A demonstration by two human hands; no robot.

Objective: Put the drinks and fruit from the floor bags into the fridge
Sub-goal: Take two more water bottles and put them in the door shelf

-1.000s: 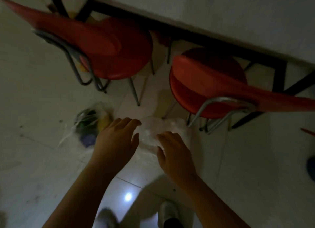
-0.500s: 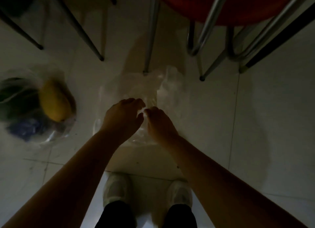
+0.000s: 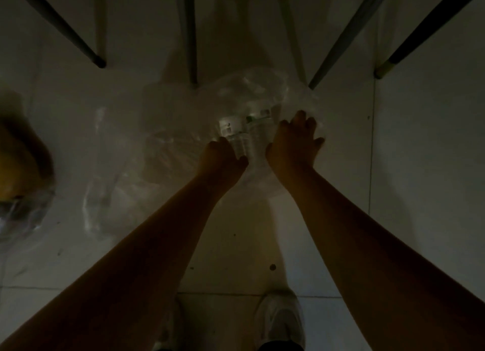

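head view: bottle labels [image 3: 231, 125] unreadable

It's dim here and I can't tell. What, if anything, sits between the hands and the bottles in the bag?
Only the clear plastic bag itself. Its film wraps the bottles; the left hand and right hand are at it on either side. Nothing else visibly intervenes.

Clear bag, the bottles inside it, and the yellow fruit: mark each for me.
clear bag [image 3: 168, 151]: head view, crumpled plastic left of the hands.
bottles [image 3: 237, 130]: head view, pale label between the hands.
yellow fruit [image 3: 15, 167]: head view, its skin at left edge.
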